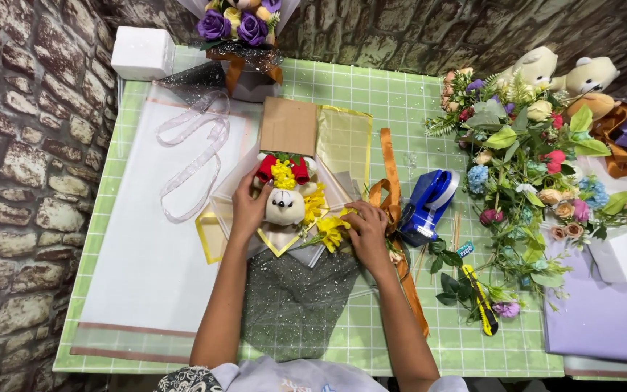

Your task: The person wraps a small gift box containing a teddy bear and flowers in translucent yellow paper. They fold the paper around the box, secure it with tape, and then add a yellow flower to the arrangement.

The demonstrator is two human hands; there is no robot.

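A small bouquet lies at the table's middle: a cream teddy bear (285,206) with red and yellow flowers (283,173), wrapped in yellow-edged translucent paper (344,141) over dark glittery mesh (292,297). My left hand (247,207) presses the wrapping on the bear's left side. My right hand (364,226) holds the wrapping and yellow flowers (330,229) on its right side. A brown cardboard piece (288,125) lies just behind the bouquet.
An orange ribbon (393,210), a blue tape dispenser (429,203) and a yellow utility knife (482,299) lie to the right. Farther right are loose artificial flowers (524,160), plush bears (560,72), lilac paper (604,312). White paper (146,254), clear ribbon (197,152), purple bouquet (241,29) left.
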